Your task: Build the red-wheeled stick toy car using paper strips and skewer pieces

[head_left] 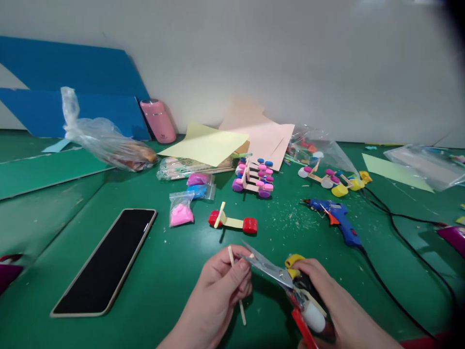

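Note:
Near the bottom centre, my left hand (225, 286) pinches a thin pale wooden stick (242, 310), which slants downward past the fingers. My right hand (321, 286) is wrapped round the handles of scissors (272, 272) with yellow and black grips. Their blades are parted and reach to my left fingertips, where a small pale end shows between them. Under the right hand are a red item (304, 329) and a white rounded one, partly hidden. Just beyond my hands lies a small stick model (234, 223) with red end pieces.
A phone (105, 264) lies at the left, with bagged pink clay (181, 213) behind it. A blue glue gun (336, 215) with a black cable is at the right. Further back are pink-and-purple stick models (254, 179), paper sheets (207, 143), a pink bottle (159, 121) and plastic bags.

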Demonstrator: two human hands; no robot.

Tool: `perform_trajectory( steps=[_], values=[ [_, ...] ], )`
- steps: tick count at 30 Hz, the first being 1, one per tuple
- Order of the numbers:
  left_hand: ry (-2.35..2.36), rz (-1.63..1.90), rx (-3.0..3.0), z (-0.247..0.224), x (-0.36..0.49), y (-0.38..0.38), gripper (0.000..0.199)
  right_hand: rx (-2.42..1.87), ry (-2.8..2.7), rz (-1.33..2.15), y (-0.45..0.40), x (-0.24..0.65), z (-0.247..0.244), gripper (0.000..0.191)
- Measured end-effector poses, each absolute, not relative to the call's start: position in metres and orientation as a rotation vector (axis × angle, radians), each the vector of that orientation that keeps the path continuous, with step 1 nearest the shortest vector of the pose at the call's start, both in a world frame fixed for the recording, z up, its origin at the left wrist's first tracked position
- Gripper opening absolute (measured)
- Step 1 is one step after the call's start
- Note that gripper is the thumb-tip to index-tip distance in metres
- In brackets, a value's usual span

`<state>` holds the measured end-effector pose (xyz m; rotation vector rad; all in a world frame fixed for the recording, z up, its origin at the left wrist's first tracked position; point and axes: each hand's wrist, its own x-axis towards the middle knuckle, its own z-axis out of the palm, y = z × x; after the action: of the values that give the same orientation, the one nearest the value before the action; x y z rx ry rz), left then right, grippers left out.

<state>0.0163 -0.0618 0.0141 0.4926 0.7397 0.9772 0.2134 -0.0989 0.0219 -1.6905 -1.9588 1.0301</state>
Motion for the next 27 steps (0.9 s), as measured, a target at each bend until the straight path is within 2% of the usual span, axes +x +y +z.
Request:
perform_trajectory(
  steps=[10, 18, 27],
  values=[
    [0.833, 0.949, 0.648, 0.014, 0.016, -0.061, 0.019, -1.665, -1.81, 1.009, -0.099, 0.209, 0.03, 0.055],
    [0.938, 0.959, 0.709, 0.014, 0.006, -0.059, 0.022, -1.631, -1.86, 1.108, -0.092, 0.202, 0.027, 0.057],
    [0.909, 0.983, 0.692, 0.009, -0.006, -0.059, 0.021, -1.668, -1.971, 0.996, -0.093, 0.19, 0.02, 0.058]
  ],
)
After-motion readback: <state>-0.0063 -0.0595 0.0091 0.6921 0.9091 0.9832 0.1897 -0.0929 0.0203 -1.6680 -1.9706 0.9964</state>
